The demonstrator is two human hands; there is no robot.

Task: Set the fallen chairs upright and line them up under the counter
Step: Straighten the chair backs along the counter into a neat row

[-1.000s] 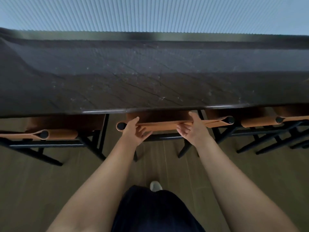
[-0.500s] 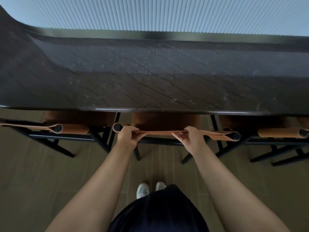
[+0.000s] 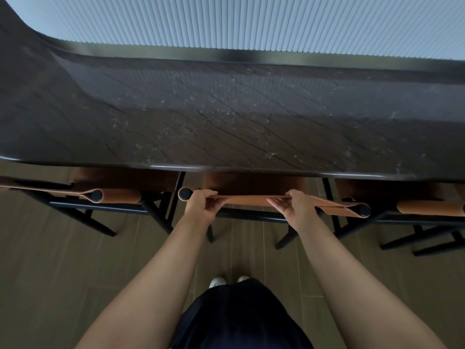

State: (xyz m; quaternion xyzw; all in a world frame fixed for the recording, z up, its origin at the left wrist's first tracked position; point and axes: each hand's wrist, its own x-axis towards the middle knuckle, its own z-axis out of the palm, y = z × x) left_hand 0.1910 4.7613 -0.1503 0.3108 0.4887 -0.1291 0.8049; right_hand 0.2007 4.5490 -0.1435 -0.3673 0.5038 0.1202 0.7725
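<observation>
Left hand (image 3: pixel 201 207) and right hand (image 3: pixel 297 207) each hold a closed grip on the backrest (image 3: pixel 251 199) of the middle chair (image 3: pixel 254 183), upright, seat under the desk (image 3: pixel 226 122).

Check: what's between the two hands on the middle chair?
Head view: only the chair's tan backrest strap, bare between left hand and right hand.

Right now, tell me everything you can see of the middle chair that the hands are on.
The middle chair stands upright, its tan leather-look seat tucked under the dark counter. A tan strap backrest wraps round black posts, above a thin black frame and legs on the floor. The left hand and right hand both grip the backrest. Similar chairs flank it, apart.
</observation>
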